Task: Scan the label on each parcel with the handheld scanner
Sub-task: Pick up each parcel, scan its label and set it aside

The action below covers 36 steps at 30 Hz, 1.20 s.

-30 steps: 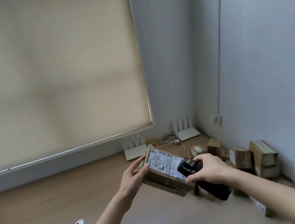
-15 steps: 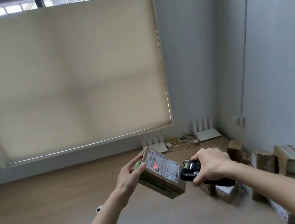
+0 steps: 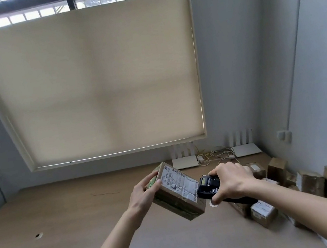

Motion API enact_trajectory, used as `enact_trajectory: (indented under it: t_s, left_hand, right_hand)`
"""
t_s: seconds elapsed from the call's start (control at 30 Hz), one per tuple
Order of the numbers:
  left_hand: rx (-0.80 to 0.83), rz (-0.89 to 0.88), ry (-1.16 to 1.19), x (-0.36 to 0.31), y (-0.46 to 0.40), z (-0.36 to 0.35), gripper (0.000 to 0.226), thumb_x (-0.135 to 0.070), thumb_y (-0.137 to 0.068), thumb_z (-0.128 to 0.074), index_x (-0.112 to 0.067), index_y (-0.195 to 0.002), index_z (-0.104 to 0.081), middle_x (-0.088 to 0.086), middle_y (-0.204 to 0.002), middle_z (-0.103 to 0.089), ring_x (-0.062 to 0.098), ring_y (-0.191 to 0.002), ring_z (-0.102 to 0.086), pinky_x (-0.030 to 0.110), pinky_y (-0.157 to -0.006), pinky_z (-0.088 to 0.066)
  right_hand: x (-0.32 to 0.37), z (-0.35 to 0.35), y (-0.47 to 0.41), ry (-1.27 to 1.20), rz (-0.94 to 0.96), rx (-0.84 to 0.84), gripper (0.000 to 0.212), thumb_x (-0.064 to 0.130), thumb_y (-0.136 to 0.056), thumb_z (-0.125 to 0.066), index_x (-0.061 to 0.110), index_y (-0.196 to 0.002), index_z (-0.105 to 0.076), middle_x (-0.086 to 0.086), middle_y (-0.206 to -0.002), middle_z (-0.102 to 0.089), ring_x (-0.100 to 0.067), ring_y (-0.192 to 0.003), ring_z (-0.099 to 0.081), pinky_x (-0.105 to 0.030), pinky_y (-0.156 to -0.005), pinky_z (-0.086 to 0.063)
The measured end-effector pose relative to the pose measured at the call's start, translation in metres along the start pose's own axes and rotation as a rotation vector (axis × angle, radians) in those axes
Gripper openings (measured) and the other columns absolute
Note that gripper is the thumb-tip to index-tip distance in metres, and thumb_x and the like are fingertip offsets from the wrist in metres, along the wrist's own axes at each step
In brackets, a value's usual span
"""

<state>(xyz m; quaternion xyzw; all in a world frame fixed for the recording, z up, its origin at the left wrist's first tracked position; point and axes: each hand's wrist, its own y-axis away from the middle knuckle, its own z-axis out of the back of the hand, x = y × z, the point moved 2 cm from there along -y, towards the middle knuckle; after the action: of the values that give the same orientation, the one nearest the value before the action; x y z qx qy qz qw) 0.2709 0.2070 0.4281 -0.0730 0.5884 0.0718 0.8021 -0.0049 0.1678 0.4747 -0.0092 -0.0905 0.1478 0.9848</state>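
Beige roller blind (image 3: 95, 81) over window, two white routers (image 3: 185, 161) (image 3: 246, 149), tangled cables (image 3: 217, 154), wooden desk (image 3: 65, 216)

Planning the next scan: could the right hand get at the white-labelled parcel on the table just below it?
Probably not yet: the right hand grips the black scanner, leaving no free fingers. The white-labelled parcel itself lies uncovered under the forearm.

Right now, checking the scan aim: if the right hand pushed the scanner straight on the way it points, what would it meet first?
Probably the white label on the parcel held by the left hand; the scanner in the right hand faces it closely, though depth is unclear.
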Motion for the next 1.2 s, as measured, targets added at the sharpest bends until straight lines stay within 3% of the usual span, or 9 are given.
enact_trajectory:
  t_s: [0.3,0.5,0.67,0.77,0.83,0.97,1.03,1.13,1.2]
  left_hand:
    - [-0.126,0.048,0.134,0.021,0.032,0.037,0.030,-0.043,-0.093,-0.066,-0.056,-0.120,-0.059,0.005,-0.114,-0.069,0.017,-0.110,-0.062,0.025,-0.077,-0.048]
    - [-0.262,0.149,0.291,0.039,0.079,0.108,0.053,-0.032,-0.095,-0.064,-0.046,-0.143,-0.044,0.010,-0.131,-0.061,0.020,-0.111,-0.060,0.044,-0.093,-0.053]
    - [-0.303,0.212,0.264,0.064,0.166,0.212,0.086,-0.043,-0.075,-0.075,-0.064,-0.143,-0.026,0.006,-0.131,-0.061,0.023,-0.115,-0.063,0.042,-0.089,-0.054]
    - [-0.418,0.249,0.224,0.084,0.233,0.281,0.061,-0.054,-0.078,-0.074,-0.066,-0.128,-0.041,0.003,-0.118,-0.069,0.023,-0.107,-0.068,0.042,-0.087,-0.053]
    - [-0.557,0.256,0.224,0.098,0.280,0.326,0.036,-0.053,-0.087,-0.068,-0.062,-0.117,-0.050,0.002,-0.114,-0.071,0.022,-0.102,-0.070,0.041,-0.084,-0.053]
    - [-0.809,0.223,0.200,0.118,0.385,0.408,0.043,-0.053,-0.078,-0.080,-0.047,-0.112,-0.056,0.008,-0.119,-0.067,0.022,-0.101,-0.070,0.038,-0.073,-0.059]
    - [-0.923,0.238,0.177,0.131,0.440,0.443,0.045,-0.053,-0.074,-0.079,-0.045,-0.112,-0.056,0.014,-0.116,-0.066,0.026,-0.098,-0.070,0.044,-0.079,-0.062]
    - [-0.993,0.305,0.080,0.154,0.515,0.484,0.064,-0.049,-0.080,-0.075,-0.050,-0.136,-0.045,0.000,-0.130,-0.050,0.021,-0.121,-0.050,0.035,-0.096,-0.046]
    - [-1.054,0.349,0.072,0.170,0.559,0.505,0.057,-0.046,-0.083,-0.075,-0.052,-0.132,-0.046,-0.005,-0.133,-0.045,0.017,-0.123,-0.043,0.032,-0.097,-0.041]
  right_hand:
    - [0.039,-0.017,0.002,-0.289,0.013,0.128,0.079,0.067,-0.044,-0.081,0.039,-0.116,-0.066,0.013,-0.105,-0.071,-0.014,-0.098,-0.068,-0.033,-0.088,-0.058]
    - [0.127,-0.032,-0.001,-0.424,0.176,0.207,0.067,0.057,-0.047,-0.087,0.037,-0.107,-0.065,0.012,-0.101,-0.071,-0.010,-0.093,-0.068,-0.030,-0.085,-0.058]
    - [0.246,-0.050,0.013,-0.516,0.319,0.231,0.055,0.045,-0.056,-0.090,0.036,-0.104,-0.065,0.012,-0.097,-0.073,-0.008,-0.089,-0.070,-0.027,-0.083,-0.058]
    - [0.336,-0.063,0.038,-0.558,0.405,0.267,0.064,0.058,-0.036,-0.080,0.039,-0.095,-0.066,0.017,-0.089,-0.073,-0.002,-0.083,-0.069,-0.021,-0.074,-0.054]
    - [0.396,-0.078,0.058,-0.574,0.458,0.308,0.063,0.057,-0.037,-0.084,0.039,-0.095,-0.067,0.018,-0.088,-0.074,-0.001,-0.082,-0.070,-0.021,-0.074,-0.054]
    - [0.518,-0.112,0.114,-0.578,0.596,0.370,0.057,0.054,-0.046,-0.089,0.036,-0.097,-0.072,0.018,-0.084,-0.075,0.003,-0.079,-0.069,-0.018,-0.071,-0.054]
    - [0.575,-0.127,0.147,-0.586,0.666,0.408,0.064,0.063,-0.037,-0.082,0.036,-0.094,-0.074,0.018,-0.083,-0.075,0.003,-0.078,-0.069,-0.017,-0.066,-0.050]
    - [0.648,-0.150,0.195,-0.583,0.764,0.488,0.066,0.068,-0.035,-0.081,0.036,-0.092,-0.074,0.017,-0.083,-0.075,0.004,-0.075,-0.069,-0.016,-0.063,-0.050]
    - [0.690,-0.163,0.226,-0.573,0.834,0.533,0.062,0.068,-0.035,-0.083,0.038,-0.088,-0.072,0.019,-0.079,-0.073,0.010,-0.066,-0.066,-0.007,-0.054,-0.044]
